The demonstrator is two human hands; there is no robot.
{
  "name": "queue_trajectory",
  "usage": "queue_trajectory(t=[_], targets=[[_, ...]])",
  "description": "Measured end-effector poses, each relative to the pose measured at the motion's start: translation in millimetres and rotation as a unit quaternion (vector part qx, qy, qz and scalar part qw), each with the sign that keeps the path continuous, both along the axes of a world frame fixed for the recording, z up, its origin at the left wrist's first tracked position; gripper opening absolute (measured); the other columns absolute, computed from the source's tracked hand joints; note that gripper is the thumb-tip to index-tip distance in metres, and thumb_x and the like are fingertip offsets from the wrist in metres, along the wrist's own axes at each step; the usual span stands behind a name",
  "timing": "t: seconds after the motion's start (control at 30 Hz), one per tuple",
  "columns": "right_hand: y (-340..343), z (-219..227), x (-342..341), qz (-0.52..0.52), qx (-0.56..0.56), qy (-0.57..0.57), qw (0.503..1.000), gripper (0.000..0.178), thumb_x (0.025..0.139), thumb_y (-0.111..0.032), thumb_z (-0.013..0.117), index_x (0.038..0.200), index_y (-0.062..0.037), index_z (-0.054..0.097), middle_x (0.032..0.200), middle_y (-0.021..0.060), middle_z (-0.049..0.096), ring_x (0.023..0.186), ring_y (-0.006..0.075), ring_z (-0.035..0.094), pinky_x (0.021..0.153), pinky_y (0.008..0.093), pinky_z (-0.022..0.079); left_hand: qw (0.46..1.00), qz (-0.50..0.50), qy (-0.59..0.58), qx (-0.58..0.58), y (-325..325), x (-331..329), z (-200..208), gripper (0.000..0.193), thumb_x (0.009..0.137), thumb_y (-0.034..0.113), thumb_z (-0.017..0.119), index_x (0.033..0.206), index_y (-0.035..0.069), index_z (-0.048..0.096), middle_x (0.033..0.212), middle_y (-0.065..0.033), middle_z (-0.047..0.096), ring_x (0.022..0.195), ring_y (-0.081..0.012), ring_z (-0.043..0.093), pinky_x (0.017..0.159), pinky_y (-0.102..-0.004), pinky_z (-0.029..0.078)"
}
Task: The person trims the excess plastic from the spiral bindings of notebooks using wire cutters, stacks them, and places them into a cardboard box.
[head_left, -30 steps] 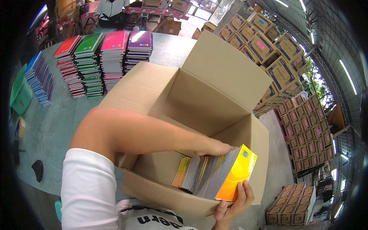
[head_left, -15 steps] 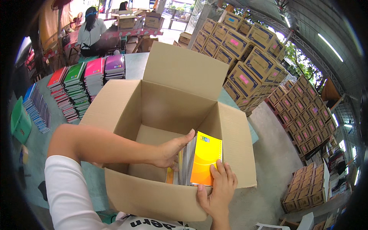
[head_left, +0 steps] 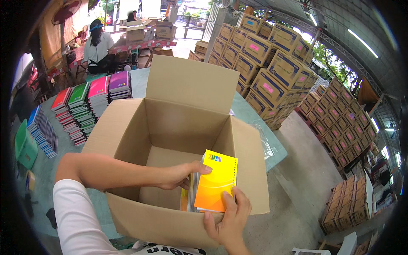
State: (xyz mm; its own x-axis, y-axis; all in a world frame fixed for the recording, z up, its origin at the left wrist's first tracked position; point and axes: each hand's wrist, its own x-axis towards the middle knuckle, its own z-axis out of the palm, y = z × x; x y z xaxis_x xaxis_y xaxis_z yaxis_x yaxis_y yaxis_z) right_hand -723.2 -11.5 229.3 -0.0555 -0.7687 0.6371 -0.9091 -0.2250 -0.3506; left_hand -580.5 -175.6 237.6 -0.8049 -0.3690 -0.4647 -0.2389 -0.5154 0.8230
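The box [head_left: 170, 127] is plain brown cardboard, dull and a bit rough. The yellow notebook [head_left: 216, 185] has a smooth, shiny paper cover and a thin wire spine.

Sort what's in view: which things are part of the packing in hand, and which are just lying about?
In use: left hand and right hand on the yellow notebooks, standing in the open cardboard box.

Lying about: coloured notebook stacks, green basket, stacked cartons.
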Motion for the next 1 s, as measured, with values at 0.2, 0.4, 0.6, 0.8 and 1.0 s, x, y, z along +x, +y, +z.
queue_trajectory(t=[0.2,0.4,0.6,0.8,1.0], targets=[[-2,3,-3,-0.003,0.029,0.076,0.997,0.048,0.075,-0.037,0.057,0.109,-0.0035,0.052,0.117,0.0208,0.044,0.108,0.0384,0.042,0.089,0.0500,0.030,0.999,0.006,0.014,0.037,3,-1,10,0.080,0.077,0.059,0.056,0.138,0.017,0.026,0.139,-0.0105,0.028,0.127,-0.0307,0.023,0.098,-0.0496,0.026],[-1,19,2,-0.010,0.027,0.034,0.999,0.043,0.080,-0.035,0.058,0.111,-0.0059,0.053,0.120,0.0179,0.047,0.110,0.0344,0.045,0.090,0.0512,0.033,0.989,-0.084,0.065,0.104,-16,11,-4,0.098,0.068,0.074,0.053,0.140,0.019,0.018,0.140,-0.0104,0.023,0.129,-0.0312,0.021,0.098,-0.0552,0.025],[-1,18,-3,0.016,0.082,0.033,0.996,0.051,0.078,-0.041,0.058,0.115,-0.0068,0.053,0.123,0.0189,0.045,0.113,0.0385,0.041,0.093,0.0529,0.030,0.998,-0.028,0.041,0.030,-7,-4,-21,0.094,0.072,0.061,0.062,0.141,0.020,0.012,0.138,-0.0103,0.026,0.127,-0.0304,0.026,0.097,-0.0547,0.027],[-5,44,-9,0.030,0.092,0.070,0.993,0.052,0.078,-0.048,0.059,0.104,-0.0031,0.058,0.111,0.0197,0.053,0.099,0.0364,0.052,0.084,0.0471,0.039,0.990,0.047,0.048,0.123,-10,-6,-26,0.077,0.074,0.044,0.065,0.136,0.015,0.029,0.131,-0.0112,0.040,0.123,-0.0275,0.036,0.099,-0.0469,0.031],[-38,76,-67,0.304,0.320,-0.480,0.758,0.055,0.088,-0.035,0.050,0.130,-0.0004,0.040,0.136,0.0199,0.031,0.129,0.0294,0.030,0.106,0.0433,0.022,0.967,0.099,0.108,0.208,-14,4,5,0.063,0.077,0.031,0.062,0.129,0.005,0.040,0.125,-0.0134,0.051,0.115,-0.0259,0.050,0.102,-0.0386,0.036]])
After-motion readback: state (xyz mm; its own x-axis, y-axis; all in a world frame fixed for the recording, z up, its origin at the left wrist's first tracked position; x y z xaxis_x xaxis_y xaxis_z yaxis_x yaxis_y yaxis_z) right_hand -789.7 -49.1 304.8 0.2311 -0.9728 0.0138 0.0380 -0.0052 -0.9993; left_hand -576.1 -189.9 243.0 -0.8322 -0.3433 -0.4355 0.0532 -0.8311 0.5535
